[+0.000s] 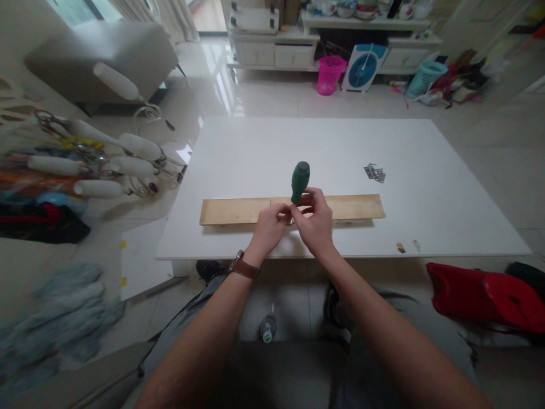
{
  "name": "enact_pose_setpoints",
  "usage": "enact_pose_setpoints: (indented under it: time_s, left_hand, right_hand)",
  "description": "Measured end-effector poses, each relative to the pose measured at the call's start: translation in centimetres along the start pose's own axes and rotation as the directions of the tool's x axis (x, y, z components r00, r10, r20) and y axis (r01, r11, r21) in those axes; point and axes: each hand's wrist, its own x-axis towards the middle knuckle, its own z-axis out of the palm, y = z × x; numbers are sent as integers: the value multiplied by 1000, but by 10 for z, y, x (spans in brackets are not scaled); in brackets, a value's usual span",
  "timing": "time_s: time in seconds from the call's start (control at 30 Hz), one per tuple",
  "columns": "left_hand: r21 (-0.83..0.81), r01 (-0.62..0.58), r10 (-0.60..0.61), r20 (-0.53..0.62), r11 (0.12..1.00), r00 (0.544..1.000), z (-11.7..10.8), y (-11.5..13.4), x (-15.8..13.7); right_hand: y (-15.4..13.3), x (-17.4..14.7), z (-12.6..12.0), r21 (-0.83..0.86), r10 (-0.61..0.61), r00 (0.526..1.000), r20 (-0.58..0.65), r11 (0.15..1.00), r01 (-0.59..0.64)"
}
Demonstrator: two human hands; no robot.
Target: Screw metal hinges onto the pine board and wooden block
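A green-handled screwdriver [300,180] stands nearly upright over the middle of a long wooden board [232,211], its handle uppermost. My right hand [314,221] is closed around its lower part, thumb and fingers near the shaft. Close against it, my left hand [272,226] pinches at the screwdriver's lower end; whatever its fingertips hold is hidden. A bit of shiny metal [290,222] shows below the fingers at the board's near edge. The board lies crosswise on the white table [255,153].
Several metal brackets and screws [375,172] lie on the table at the right. Two small bits [401,247] rest near its front edge. A red plastic stool [485,295] is at the lower right. A bottle [268,328] stands on the floor between my legs.
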Motion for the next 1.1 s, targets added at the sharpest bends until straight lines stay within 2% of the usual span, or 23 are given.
enact_pose_setpoints:
  time_s: [0.13, 0.3, 0.47, 0.67, 0.87, 1.1]
  left_hand:
    - [-6, 6, -6, -16, 1000, 1000, 0, 1, 1]
    - [7, 4, -4, 44, 1000, 999, -3, 3, 1]
    - [56, 7, -8, 15, 998, 1000, -3, 4, 0]
    - [14, -6, 6, -6, 1000, 1000, -1, 1, 0]
    - [-5, 17, -17, 60, 1000, 998, -2, -2, 1]
    - [19, -10, 10, 19, 1000, 1000, -2, 1, -1]
  right_hand:
    - [0, 0, -1, -15, 10, 1000, 3, 1000, -10]
    - [2, -2, -1, -13, -1, 1000, -3, 1000, 1]
    - [1, -2, 1, 4, 13, 1000, 9, 1000, -13]
    - [1, -1, 0, 2, 16, 1000, -7, 1000, -16]
    - [1, -2, 0, 10, 11, 1000, -10, 1000, -11]
    - [1, -1, 2, 26, 8, 1000, -8, 1000, -7]
